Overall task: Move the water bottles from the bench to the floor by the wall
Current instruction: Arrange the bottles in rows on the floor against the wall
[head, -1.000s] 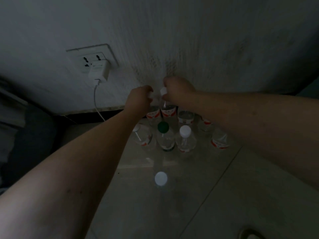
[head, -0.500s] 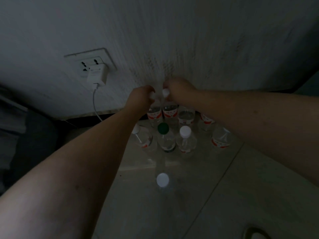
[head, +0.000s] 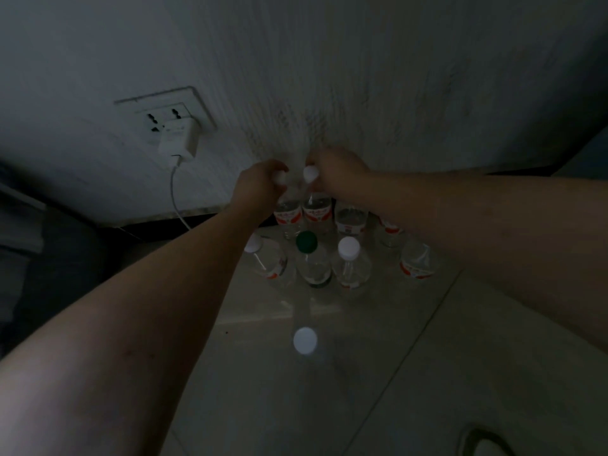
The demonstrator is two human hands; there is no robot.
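The left hand [head: 260, 182] grips the neck of a bottle [head: 289, 215], fingers curled under its white cap; the right hand [head: 335, 176] grips a second bottle [head: 316, 210] the same way. Both bottles hang or stand side by side, nearly touching, right at the foot of the wall [head: 362, 77]; whether their bases touch the floor [head: 329, 406] cannot be told. Each carries a red-and-white label, but the writing is too dim and small to read.

More bottles stand on the floor in a loose cluster just in front: one with a green cap [head: 306, 241], one with a white cap [head: 348, 247], a tilted one [head: 266, 261] at the left, and several behind and to the right under the right forearm. A lone white cap [head: 305, 339] sits apart, nearer the person. The tiled floor lies open toward the near edge and right. On the wall to the left, a white charger [head: 177, 141] sits in a socket [head: 164, 110], its cable hanging down.
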